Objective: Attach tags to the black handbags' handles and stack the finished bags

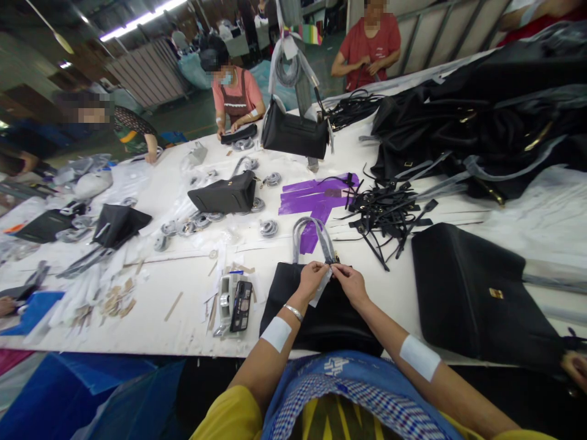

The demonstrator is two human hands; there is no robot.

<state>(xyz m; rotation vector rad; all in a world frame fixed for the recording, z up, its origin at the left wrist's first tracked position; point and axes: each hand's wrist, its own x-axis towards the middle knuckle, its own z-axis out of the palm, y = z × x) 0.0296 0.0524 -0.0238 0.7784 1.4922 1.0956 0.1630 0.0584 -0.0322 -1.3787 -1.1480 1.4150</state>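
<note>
A black handbag [337,330] lies on the table right in front of me. Its pair of handles [326,239], wrapped in greyish film, stands up at the far side. At the base of the nearer handle, my left hand [314,278] pinches a thin whitish strip [321,292] that hangs over the bag. My right hand [350,283] is closed in a pinch close beside it, fingertips almost touching those of the left. What sits between the right fingertips is too small to make out. A bit of gold-coloured metal shows just above them.
A tape dispenser [225,299] and a black box-like item [241,305] lie left of the bag. Beyond are purple tape strips [316,198] and a heap of black straps [389,211]. Another black bag [477,293] lies right. Co-workers stand around the table.
</note>
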